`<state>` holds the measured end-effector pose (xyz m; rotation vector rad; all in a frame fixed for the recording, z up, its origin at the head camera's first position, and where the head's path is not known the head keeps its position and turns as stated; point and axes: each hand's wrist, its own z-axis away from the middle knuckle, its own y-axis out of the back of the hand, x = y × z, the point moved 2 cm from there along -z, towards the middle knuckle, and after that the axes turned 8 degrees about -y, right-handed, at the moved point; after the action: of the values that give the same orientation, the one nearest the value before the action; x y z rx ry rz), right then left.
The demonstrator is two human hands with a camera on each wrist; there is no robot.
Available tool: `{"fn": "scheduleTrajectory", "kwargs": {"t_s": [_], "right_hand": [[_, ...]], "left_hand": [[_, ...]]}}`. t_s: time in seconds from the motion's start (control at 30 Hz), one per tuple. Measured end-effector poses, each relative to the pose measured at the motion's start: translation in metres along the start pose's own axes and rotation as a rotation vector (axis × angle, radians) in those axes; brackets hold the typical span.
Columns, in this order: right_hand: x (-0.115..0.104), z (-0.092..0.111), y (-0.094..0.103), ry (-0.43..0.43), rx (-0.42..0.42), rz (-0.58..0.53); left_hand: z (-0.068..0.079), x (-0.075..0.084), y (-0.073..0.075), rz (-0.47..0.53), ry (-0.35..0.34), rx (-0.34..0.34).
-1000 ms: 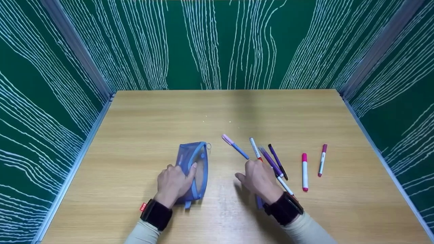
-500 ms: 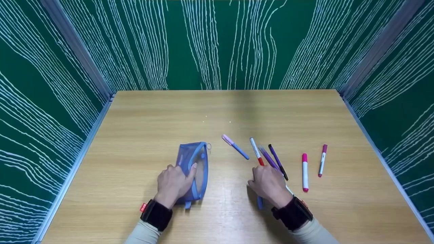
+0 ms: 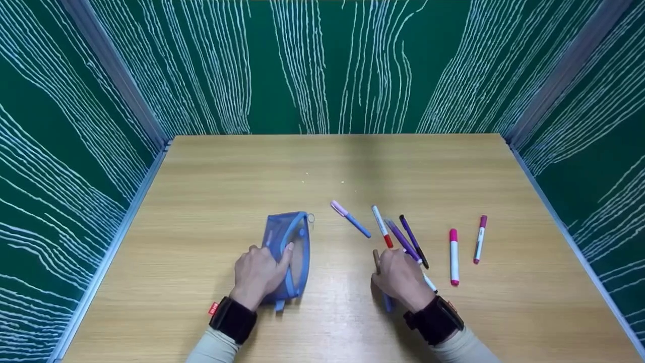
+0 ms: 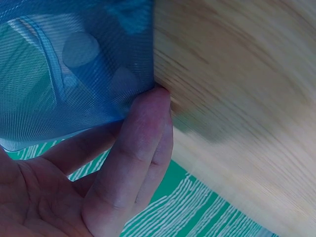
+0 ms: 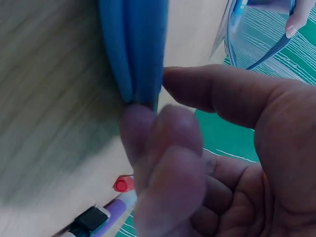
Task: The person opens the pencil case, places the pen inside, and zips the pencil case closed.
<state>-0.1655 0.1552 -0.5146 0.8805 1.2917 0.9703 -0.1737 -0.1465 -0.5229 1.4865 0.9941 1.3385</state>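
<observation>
In the head view my left hand holds a blue mesh pencil case, its thumb over the edge of the zipped opening. The left wrist view shows the fingers against the case's mesh side, with a round-ended item faintly visible through it. My right hand pinches a blue pen between thumb and fingertips; its brownish end pokes out past the hand. Close up, the blue barrel shows a lengthwise groove. Just beyond the hand lie a red-capped white marker, a purple marker and a black-ended purple pen.
A lilac-and-blue pen lies between the case and the pile. Two pink-capped white markers lie at the right. Another white marker is partly under the right hand. Green white-streaked walls surround the wooden table.
My right hand has moved right and slightly nearer, uncovering the red marker cap. The brownish end of the blue pen now shows beside it. My left hand and the case stay put.
</observation>
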Motion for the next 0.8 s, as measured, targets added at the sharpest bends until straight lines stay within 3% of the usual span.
{"fn": "scheduleTrajectory", "kwargs": {"t_s": [0.57, 0.8], "right_hand": [[-0.003, -0.002, -0.002, -0.034, -0.076, -0.101], [-0.011, -0.006, -0.003, 0.031, 0.003, -0.163]], "left_hand": [[0.0, 0.001, 0.0, 0.017, 0.013, -0.003], [0.0, 0.0, 0.0, 0.013, -0.003, 0.029]]}}
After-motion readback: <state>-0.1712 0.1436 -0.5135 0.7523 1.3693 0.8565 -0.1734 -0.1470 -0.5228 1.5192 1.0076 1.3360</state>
